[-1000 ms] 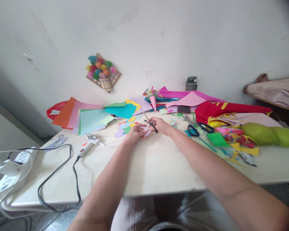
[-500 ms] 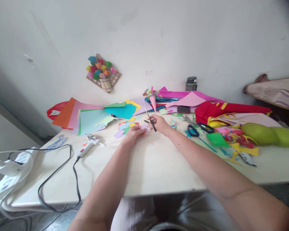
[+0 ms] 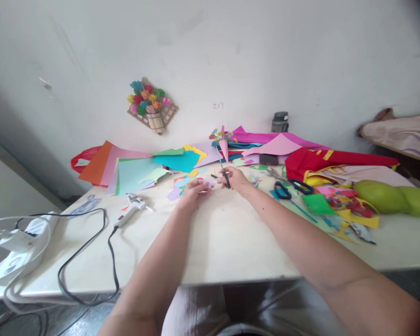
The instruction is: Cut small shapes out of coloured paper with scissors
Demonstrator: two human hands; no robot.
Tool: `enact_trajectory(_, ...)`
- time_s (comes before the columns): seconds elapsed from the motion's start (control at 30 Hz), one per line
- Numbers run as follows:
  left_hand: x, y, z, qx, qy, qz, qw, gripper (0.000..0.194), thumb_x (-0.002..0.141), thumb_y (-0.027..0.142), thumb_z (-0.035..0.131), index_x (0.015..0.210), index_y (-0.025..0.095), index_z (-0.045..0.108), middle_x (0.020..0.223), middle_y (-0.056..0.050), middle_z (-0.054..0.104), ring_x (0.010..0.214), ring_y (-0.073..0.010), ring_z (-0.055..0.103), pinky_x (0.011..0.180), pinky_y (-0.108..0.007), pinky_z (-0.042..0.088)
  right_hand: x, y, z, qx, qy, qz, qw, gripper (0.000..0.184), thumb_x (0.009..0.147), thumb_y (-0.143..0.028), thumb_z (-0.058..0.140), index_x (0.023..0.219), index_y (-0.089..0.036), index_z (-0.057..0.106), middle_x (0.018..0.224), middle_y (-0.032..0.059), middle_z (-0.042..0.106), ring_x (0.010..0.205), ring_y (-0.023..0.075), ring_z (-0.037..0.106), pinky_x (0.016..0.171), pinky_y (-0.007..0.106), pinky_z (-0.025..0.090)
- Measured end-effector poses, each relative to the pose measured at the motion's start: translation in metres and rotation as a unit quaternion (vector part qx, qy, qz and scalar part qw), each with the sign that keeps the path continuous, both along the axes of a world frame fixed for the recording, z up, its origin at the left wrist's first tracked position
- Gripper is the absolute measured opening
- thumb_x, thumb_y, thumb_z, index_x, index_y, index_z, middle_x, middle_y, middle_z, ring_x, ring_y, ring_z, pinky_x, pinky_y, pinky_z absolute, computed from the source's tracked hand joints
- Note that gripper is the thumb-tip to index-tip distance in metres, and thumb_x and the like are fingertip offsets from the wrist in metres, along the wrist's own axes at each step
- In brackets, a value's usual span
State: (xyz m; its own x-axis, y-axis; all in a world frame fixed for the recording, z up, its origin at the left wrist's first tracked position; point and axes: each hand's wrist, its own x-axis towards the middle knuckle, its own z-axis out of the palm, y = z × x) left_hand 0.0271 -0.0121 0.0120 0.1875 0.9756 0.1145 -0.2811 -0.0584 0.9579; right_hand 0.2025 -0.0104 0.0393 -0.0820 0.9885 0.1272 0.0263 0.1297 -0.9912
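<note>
My left hand [image 3: 193, 193] pinches a small piece of light purple paper [image 3: 209, 183] above the table. Close to its right, my right hand [image 3: 236, 181] is closed on a slim black-handled tool with a thin blade, a craft knife or scissors by its look [image 3: 226, 176]; its tip points up and away from me. Beneath and behind my left hand lie cut paper pieces [image 3: 177, 192] in purple, green, yellow and orange. A pink paper cone with small paper flowers [image 3: 223, 148] stands just beyond my right hand.
A hot glue gun [image 3: 131, 210] lies at left, its black cord looping to a power strip [image 3: 24, 252]. Coloured sheets [image 3: 136, 172] spread along the wall. Blue-handled scissors [image 3: 283, 190], paper scraps [image 3: 346, 200] and red cloth [image 3: 308, 161] lie at right.
My right hand has turned the black-handled tool more upright and shifted slightly right. My left hand keeps hold of the purple paper. The whole view has shifted slightly.
</note>
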Motion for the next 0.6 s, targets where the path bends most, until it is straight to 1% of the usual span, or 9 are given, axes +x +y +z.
enact_trajectory(0.13,-0.0012,0.0009,0.0018,-0.018,-0.021,0.018,0.999,0.026,0.056,0.026,0.074,0.071,0.013,0.058,0.071,-0.004,0.066,0.065,-0.0164,0.063,0.064,-0.031,0.051,0.0023,0.0025,-0.0017,-0.013,-0.005,-0.007,1.0,0.033,0.061,-0.019,0.072,0.087,-0.016,0.052,0.058,-0.0027,0.061,0.043,0.0077,0.053,0.039,0.016,0.035)
enact_trajectory(0.3,-0.0041,0.0033,0.0012,-0.034,-0.04,0.026,0.998,0.019,0.059,0.023,0.069,0.071,0.013,0.059,0.077,-0.006,0.067,0.071,-0.0193,0.065,0.068,-0.033,0.053,0.0044,0.0061,-0.0079,-0.011,-0.016,0.008,1.0,0.037,0.06,-0.027,0.075,0.088,-0.016,0.053,0.06,0.0,0.063,0.044,0.0099,0.056,0.033,0.015,0.026)
enact_trajectory(0.43,-0.0052,0.0054,-0.0002,-0.041,-0.049,0.032,0.997,0.017,0.061,0.024,0.067,0.071,0.013,0.059,0.077,-0.007,0.068,0.072,-0.0192,0.066,0.069,-0.032,0.054,0.005,0.0051,-0.0095,-0.012,-0.024,0.035,0.999,0.034,0.063,-0.028,0.074,0.087,-0.016,0.053,0.06,0.001,0.064,0.044,0.0106,0.058,0.032,0.015,0.025)
enact_trajectory(0.6,-0.0053,0.0059,0.0002,-0.041,-0.048,0.041,0.997,0.015,0.061,0.02,0.067,0.069,0.012,0.058,0.069,-0.005,0.066,0.069,-0.0185,0.066,0.069,-0.031,0.054,0.0076,0.0045,-0.0088,-0.002,-0.032,0.074,0.997,0.033,0.065,-0.031,0.073,0.086,-0.015,0.053,0.059,0.0003,0.062,0.042,0.0101,0.058,0.031,0.015,0.024)
